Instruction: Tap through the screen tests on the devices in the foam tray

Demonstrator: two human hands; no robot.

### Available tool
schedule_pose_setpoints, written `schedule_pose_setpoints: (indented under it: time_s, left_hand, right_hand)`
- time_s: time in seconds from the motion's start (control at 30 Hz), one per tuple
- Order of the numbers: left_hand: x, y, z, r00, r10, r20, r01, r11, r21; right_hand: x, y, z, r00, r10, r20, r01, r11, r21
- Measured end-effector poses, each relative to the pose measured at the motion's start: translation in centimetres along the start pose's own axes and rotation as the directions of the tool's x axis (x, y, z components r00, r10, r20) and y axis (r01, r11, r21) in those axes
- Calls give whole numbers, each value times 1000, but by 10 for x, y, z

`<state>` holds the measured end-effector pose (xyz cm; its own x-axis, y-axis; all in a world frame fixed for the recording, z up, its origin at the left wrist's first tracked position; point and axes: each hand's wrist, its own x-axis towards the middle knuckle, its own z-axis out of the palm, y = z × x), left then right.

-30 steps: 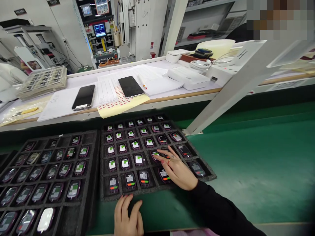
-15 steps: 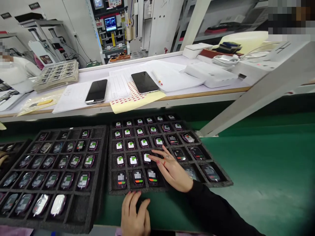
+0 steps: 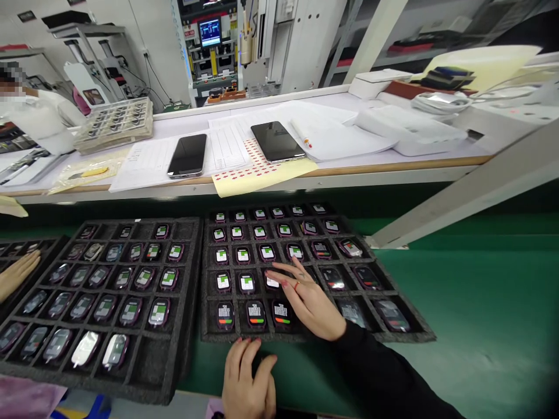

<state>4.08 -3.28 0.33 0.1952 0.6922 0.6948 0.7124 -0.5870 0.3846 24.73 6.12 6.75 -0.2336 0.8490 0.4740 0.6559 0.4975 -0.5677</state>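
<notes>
A black foam tray [image 3: 427, 336] of smartwatches lies before me, many screens lit with white and green blocks. My right hand [image 3: 312, 302] is over its middle, fingers stretched out. Its fingertips are at a lit smartwatch [image 3: 271, 281] in the second row from the front, partly covering it; whether they press the screen I cannot tell. Nothing is gripped in that hand. At the tray's front edge rests my left hand [image 3: 248, 378], fingers loosely extended and apart, holding nothing. Just beyond it, a smartwatch [image 3: 255, 314] shows a dark screen with white text and a red-green bar.
Left of it stands a second foam tray [image 3: 186, 314] of smartwatches. A co-worker's hand [image 3: 17, 273] reaches over another tray at far left. The shelf above bears two phones [image 3: 187, 155], papers [image 3: 140, 166] and a white box [image 3: 410, 131]. A slanted white post [image 3: 437, 198] rises at right.
The whole view has shifted, so the trays and shelf appear farther right. My hands stay at nearly the same places by the tray. The co-worker's hand now shows more fully at left.
</notes>
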Motion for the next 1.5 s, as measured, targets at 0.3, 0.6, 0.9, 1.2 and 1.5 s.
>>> schedule_pose_setpoints:
  time_s: [0.3,0.6,0.9,1.2,1.5]
  left_hand:
    - [2,2,-3,1000,-6,11,6,1000,4]
    - [2,4,-6,1000,-9,18,9,1000,3]
    - [9,5,-12,1000,2,28,-3,1000,7]
    - [11,5,-14,1000,-5,21,5,1000,1]
    - [13,4,-16,1000,-8,24,9,1000,-17]
  right_hand:
    - [13,-21,19,991,-72,112,65,996,59]
    - [20,-26,32,974,-120,191,120,993,11]
    - [44,-36,34,970,-150,191,146,989,32]
    - [52,-42,59,944,-195,267,179,980,83]
    - [52,-38,59,934,-190,302,186,982,44]
